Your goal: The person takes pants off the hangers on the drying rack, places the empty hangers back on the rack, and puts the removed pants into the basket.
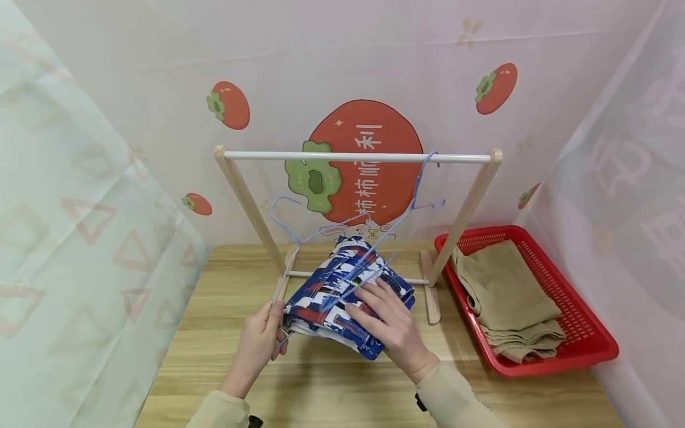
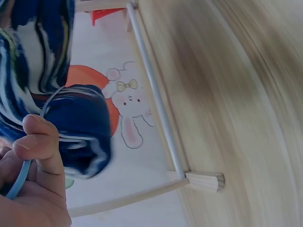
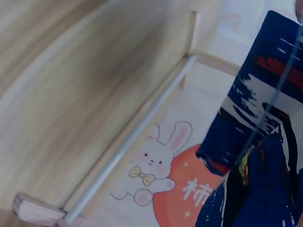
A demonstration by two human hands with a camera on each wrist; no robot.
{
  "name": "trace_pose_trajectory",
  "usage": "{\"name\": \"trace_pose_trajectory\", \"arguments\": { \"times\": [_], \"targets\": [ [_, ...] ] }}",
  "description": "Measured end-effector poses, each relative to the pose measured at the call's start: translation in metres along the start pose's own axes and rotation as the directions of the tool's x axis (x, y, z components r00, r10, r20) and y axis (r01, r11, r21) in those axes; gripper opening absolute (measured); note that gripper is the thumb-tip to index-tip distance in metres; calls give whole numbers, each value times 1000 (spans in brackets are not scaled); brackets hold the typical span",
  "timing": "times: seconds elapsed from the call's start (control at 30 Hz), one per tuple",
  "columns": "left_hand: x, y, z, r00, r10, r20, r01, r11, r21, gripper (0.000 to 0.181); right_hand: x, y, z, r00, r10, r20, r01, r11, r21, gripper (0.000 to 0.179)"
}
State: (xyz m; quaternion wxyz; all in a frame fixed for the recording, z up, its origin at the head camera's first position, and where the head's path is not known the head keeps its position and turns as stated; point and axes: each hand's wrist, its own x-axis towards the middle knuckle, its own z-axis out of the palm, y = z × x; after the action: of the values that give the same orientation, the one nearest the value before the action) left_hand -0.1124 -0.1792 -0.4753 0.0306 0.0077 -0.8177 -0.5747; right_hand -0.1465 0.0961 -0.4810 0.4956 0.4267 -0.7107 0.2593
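A garment with a blue, white and red pattern, its exact kind not clear, lies folded over a light blue wire hanger. At the hanger's lower left corner my left hand pinches the wire between thumb and fingers; the left wrist view shows the wire running through that hand. My right hand rests on the garment's right part, fingers fairly straight. A second blue hanger hooks over the rack's top bar, and its wire crosses in front of the garment.
Behind the garment stands a wooden rack with a white top bar and a lower bar near the table. To the right, a red basket holds folded khaki cloth. Printed fabric walls enclose the wooden table.
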Motion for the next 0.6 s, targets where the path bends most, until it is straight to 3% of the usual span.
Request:
{"name": "trace_pose_trajectory", "arguments": {
  "times": [0.33,0.47,0.6],
  "targets": [
    [5,-10,-3,1000,-28,-8,29,992,120,45,15,8,-14,995,53,-81,-51,998,26,29],
    [6,-17,-7,999,-51,-16,53,986,158,43,24,12,-22,988,53,-148,-45,998,52,29],
    [8,-24,-8,999,-24,-32,30,977,210,41,32,12,-28,982,41,-186,-27,997,78,29]
  ]
}}
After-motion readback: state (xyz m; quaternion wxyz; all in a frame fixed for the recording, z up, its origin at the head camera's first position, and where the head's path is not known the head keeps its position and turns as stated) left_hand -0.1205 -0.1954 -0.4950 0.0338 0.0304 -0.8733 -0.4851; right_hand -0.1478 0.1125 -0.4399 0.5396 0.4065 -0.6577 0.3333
